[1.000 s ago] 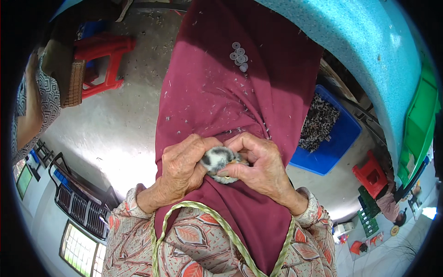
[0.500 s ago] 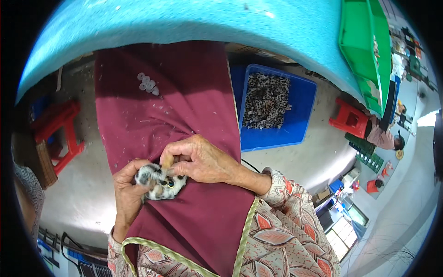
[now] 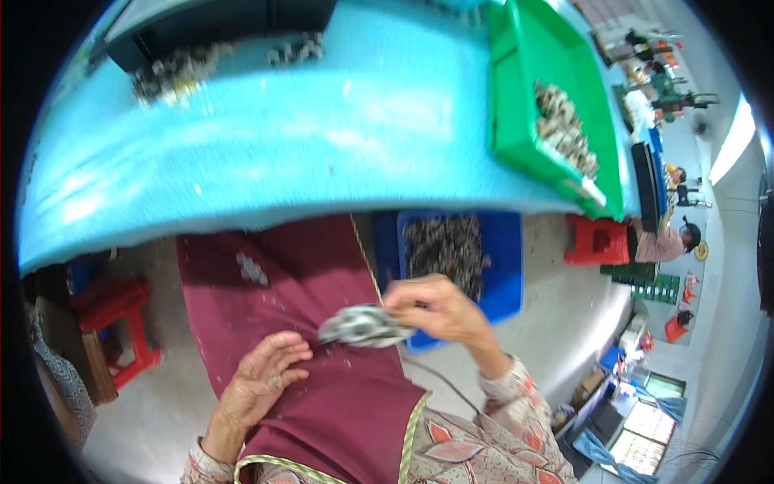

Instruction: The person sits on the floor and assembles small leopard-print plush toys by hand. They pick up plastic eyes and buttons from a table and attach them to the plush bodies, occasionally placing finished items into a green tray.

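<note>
Maroon apron (image 3: pixel 339 403) over a leaf-printed, long-sleeved top (image 3: pixel 468 453)
The plain apron cloth is flecked with pale bits and edged in yellow-green trim (image 3: pixel 414 436); the beige top carries outlined leaves, some touched with orange-red. The right sleeve (image 3: pixel 518 397) and left sleeve (image 3: pixel 205 468) stop short of the wrists, and what looks like a ring (image 3: pixel 274 381) circles a left hand (image 3: pixel 260 377) finger.

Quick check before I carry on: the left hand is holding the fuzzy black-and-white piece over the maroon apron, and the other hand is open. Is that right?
Not quite: the head view shows the right hand holding the fuzzy black-and-white piece over the maroon apron; the left hand is the open one.
</note>
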Demonstrator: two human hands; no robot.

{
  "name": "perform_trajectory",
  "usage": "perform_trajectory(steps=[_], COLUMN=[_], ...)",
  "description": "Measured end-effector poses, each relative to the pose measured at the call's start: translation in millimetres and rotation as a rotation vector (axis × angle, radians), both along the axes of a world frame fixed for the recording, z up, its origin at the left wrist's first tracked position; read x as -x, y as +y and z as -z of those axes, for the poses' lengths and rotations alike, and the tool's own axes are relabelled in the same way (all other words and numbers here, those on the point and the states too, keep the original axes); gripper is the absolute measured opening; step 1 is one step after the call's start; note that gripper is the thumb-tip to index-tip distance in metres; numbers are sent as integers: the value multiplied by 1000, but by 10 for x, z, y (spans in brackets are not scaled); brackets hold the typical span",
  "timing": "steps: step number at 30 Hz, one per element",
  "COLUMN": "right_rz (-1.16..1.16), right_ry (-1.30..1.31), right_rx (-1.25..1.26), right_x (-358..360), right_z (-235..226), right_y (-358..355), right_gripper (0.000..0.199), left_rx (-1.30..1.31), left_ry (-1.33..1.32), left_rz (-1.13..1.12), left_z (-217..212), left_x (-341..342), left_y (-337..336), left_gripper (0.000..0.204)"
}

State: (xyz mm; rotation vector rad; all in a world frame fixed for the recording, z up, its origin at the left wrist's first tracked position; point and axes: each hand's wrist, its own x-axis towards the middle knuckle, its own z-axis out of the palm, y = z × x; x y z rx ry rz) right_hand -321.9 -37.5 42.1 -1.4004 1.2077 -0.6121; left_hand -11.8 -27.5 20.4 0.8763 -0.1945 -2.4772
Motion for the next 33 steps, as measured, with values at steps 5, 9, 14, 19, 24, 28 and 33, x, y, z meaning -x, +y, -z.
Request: perform_trajectory(steps=[5,9,14,19,24,28,33], right_rz=[-21,319,638,535,508,859,880], right_ry=[666,429,1041,1474,1375,1074,170], right_rx=[125,297,608,354,378,786,786], right_x=[1050,831,2053,2979,3264,3139,1720], right_z=[-588,-1152,-1260,-779,-586,-881,-1251], right_y=[206,-434,-1290,-1669,-1894,-1694,-1355], right_gripper=[12,7,18,41,36,25,24], left_rx=[75,165,236,187,144,149,455], left_ry=[42,-83,-83,-208,-203,-187,-383], left_rz=[58,55,21,-108,-237,-207,-154], left_z=[252,152,142,196,143,181,-72], left_x=[100,71,62,-181,-311,-197,-137], left_y=[-75,-167,-168,-64,75,33,-248], left_gripper=[33,28,21,17,19,19,23])
